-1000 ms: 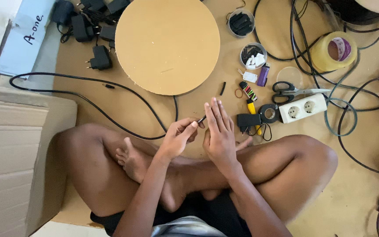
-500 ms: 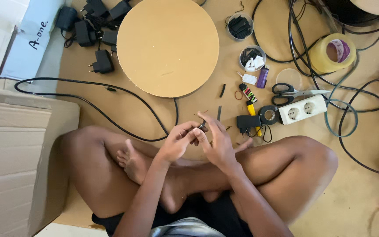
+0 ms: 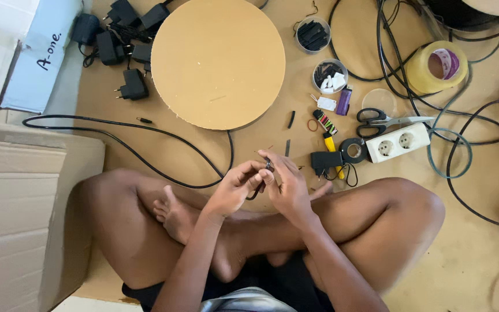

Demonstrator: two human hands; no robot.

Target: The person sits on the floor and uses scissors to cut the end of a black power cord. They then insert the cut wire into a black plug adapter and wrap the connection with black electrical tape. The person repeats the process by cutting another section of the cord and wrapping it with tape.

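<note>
Floor (image 3: 249, 147) tan, cable-strewn; round board (image 3: 218, 60) ahead; cardboard box (image 3: 12, 219) left.

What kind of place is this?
Likely a home floor used for electrical repair work: loose black cables, power adapters, a white socket strip and scissors lie around the seated person.

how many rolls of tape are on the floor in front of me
2: a wide yellowish tape roll at the upper right among the cables, and a small black tape roll just left of the white socket strip. Cables may hide others.
</note>
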